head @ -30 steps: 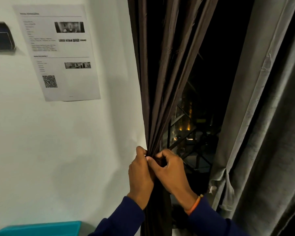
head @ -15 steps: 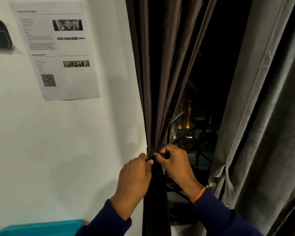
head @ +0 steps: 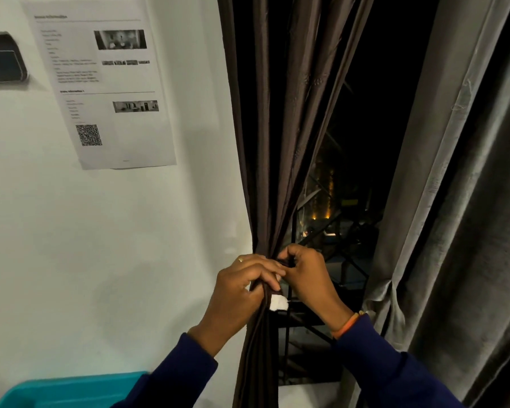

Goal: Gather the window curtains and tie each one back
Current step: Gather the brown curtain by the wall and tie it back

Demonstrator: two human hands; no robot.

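Both hands are working at the brown curtain (head: pixel 280 128), which is hanging between the white wall (head: pixel 100 245) and the dark window (head: pixel 365 128), its folds pulled in to a narrow waist at hand height. The left hand (head: pixel 239 295) is wrapping its fingers round the gathered cloth from the wall side, grip closed tight on the bundle, thumb across the front. The right hand (head: pixel 309 278) is meeting it from the window side, fingers curled in and pinching at the same waist of the curtain (what exactly sits between those fingertips is too dark to tell). A small white tag (head: pixel 278 303) is poking out just under the left fingers, against the cloth. Below the hands the curtain is falling straight down in a tight column.

Over on the right, the grey curtain (head: pixel 454 201) is hanging beside the window, cinched in low down. On the wall, a printed sheet (head: pixel 100 83) with a QR code is hanging, with a dark panel (head: pixel 0 60) at the left edge. A teal bin (head: pixel 71 390) is showing at the bottom left.
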